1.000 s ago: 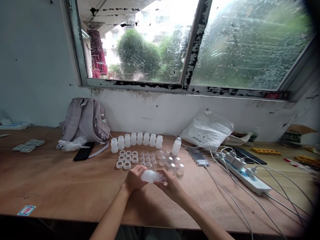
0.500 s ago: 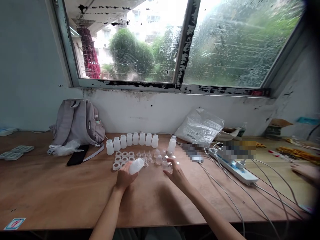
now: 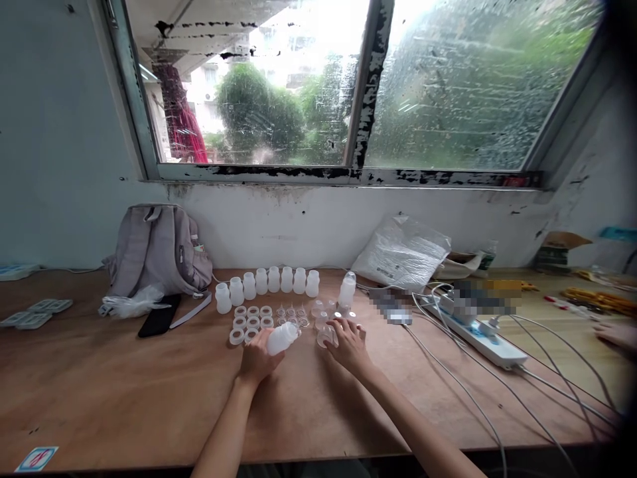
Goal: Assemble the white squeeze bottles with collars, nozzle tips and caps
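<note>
My left hand (image 3: 259, 358) is wrapped round a translucent white baby bottle (image 3: 281, 338), tilted with its top to the right. My right hand (image 3: 348, 345) has its fingers curled at a clear domed cap (image 3: 326, 336), thumb against its near side. More clear caps (image 3: 318, 307) stand just behind that hand, partly hidden by it. Between the hands and farther back lie several clear nipples (image 3: 291, 312). White rings (image 3: 239, 322) sit in rows behind my left hand. A capped bottle (image 3: 347, 290) stands upright beyond my right hand.
Several open white bottles (image 3: 261, 281) stand in a curved row at the back. A backpack (image 3: 156, 245), a black phone-like slab (image 3: 158, 317) and a plastic bag (image 3: 132, 302) lie left. Cables and a power strip (image 3: 490, 345) run along the right. Another person's hand (image 3: 614, 335) shows far right.
The view has shifted slightly. My left hand still holds the bottle. My right fingers have moved over the clear cap, which now sits slightly left of where it was relative to the hand.
</note>
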The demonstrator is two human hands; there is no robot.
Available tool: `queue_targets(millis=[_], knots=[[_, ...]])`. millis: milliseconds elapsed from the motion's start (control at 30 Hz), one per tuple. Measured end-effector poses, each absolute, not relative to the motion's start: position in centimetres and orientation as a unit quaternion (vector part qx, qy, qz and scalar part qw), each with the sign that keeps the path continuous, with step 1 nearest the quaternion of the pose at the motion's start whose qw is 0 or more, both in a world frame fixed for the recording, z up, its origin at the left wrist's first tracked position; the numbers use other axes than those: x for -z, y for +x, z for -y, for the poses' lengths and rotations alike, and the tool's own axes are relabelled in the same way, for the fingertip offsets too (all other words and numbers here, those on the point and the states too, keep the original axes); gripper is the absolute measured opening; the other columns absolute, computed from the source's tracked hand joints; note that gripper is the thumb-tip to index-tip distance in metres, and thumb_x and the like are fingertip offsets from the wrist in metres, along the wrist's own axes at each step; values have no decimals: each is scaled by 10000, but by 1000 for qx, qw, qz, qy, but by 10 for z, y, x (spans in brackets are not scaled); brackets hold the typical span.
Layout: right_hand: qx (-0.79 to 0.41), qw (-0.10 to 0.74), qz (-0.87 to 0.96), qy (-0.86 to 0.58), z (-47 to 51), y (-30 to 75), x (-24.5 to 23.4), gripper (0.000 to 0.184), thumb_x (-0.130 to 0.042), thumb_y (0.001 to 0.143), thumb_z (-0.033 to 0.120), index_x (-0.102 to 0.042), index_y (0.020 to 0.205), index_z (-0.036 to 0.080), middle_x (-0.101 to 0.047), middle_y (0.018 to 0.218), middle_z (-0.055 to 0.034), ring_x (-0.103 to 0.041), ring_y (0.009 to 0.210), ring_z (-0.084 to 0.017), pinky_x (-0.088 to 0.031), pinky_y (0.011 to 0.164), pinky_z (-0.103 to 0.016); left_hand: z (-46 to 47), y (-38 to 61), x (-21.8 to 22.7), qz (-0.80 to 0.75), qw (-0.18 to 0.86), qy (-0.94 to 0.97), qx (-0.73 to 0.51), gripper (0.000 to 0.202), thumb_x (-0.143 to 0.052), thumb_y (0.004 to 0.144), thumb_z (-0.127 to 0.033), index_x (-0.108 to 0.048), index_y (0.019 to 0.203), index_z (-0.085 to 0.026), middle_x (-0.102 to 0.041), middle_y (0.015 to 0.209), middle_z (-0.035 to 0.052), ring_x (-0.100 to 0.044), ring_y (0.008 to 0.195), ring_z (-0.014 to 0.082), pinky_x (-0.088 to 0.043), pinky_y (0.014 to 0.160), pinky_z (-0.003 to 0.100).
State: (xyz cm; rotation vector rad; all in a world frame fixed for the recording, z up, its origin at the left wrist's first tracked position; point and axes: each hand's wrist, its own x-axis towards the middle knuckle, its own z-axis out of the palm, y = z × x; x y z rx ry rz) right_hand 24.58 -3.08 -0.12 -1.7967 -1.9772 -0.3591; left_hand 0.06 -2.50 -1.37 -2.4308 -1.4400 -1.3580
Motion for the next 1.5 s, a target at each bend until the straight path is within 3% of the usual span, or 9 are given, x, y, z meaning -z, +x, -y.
queue_targets(millis=[300, 600, 700, 767, 867, 1000, 1167, 1333, 1500], knots=[[140, 251, 724, -627, 28, 250, 3, 282, -539, 742, 384, -558, 998, 268, -524, 1117, -65, -395, 1089, -259, -247, 885, -440, 25, 3, 14, 462, -7, -779, 423, 286, -552, 651, -236, -522, 930, -179, -627, 844, 59, -606, 740, 209, -492, 608, 289], [114, 306, 711, -623, 24, 242, -5, 192, -494, 771, 247, -590, 937, 248, -548, 1086, -80, -410, 1084, -271, -268, 896, -464, 27, 3, 12, 470, 8, -779, 415, 250, -534, 656, -229, -523, 902, -184, -627, 807, 47, -606, 716, 195, -485, 597, 271], [31, 373, 736, -564, 30, 231, -14, 194, -480, 780, 247, -571, 947, 207, -575, 996, -86, -504, 958, -233, -382, 817, -380, 26, 4, 13, 472, 14, -779, 412, 246, -536, 660, -241, -525, 899, -183, -627, 805, 47, -606, 724, 196, -484, 601, 266], [-83, 390, 768, -502, 37, 216, -19, 213, -462, 805, 286, -539, 982, 196, -599, 866, -62, -561, 754, -179, -441, 668, -299, 25, 5, 15, 478, 20, -776, 410, 259, -542, 665, -255, -525, 912, -180, -626, 815, 53, -605, 738, 207, -482, 601, 274], [-213, 385, 777, -450, 44, 187, -21, 270, -461, 811, 373, -490, 1015, 200, -583, 667, 3, -530, 542, -134, -407, 510, -236, 24, 5, 18, 497, 31, -764, 410, 273, -547, 683, -294, -520, 923, -168, -620, 818, 69, -603, 746, 230, -478, 594, 296], [-183, 440, 708, -522, 37, 157, -18, 267, -475, 775, 462, -504, 809, 199, -478, 510, 45, -481, 476, -128, -339, 470, -220, 25, 6, 19, 508, 47, -759, 405, 282, -542, 697, -318, -518, 928, -159, -617, 821, 83, -601, 770, 241, -474, 619, 306], [-137, 500, 657, -547, 19, 143, -15, 305, -491, 750, 473, -448, 621, 200, -411, 472, 49, -403, 435, -104, -293, 451, -217, 27, 11, 18, 502, 21, -766, 401, 230, -535, 684, -317, -533, 866, -176, -629, 754, 61, -615, 683, 214, -462, 551, 270], [-191, 543, 629, -521, 11, 146, -11, 366, -501, 736, 466, -383, 520, 194, -356, 449, 50, -323, 430, -85, -259, 409, -211, 28, 16, 16, 508, -116, -758, 392, 153, -594, 613, -289, -553, 714, -182, -607, 612, 8, -572, 539, 165, -407, 479, 236], [-240, 548, 627, -498, 10, 154, -16, 365, -545, 706, 451, -386, 514, 185, -337, 470, 53, -317, 453, -82, -258, 425, -211, 27, 21, 10, 465, -396, -684, 399, 179, -618, 545, -251, -558, 676, -145, -569, 592, 3, -530, 531, 146, -364, 463, 226]])
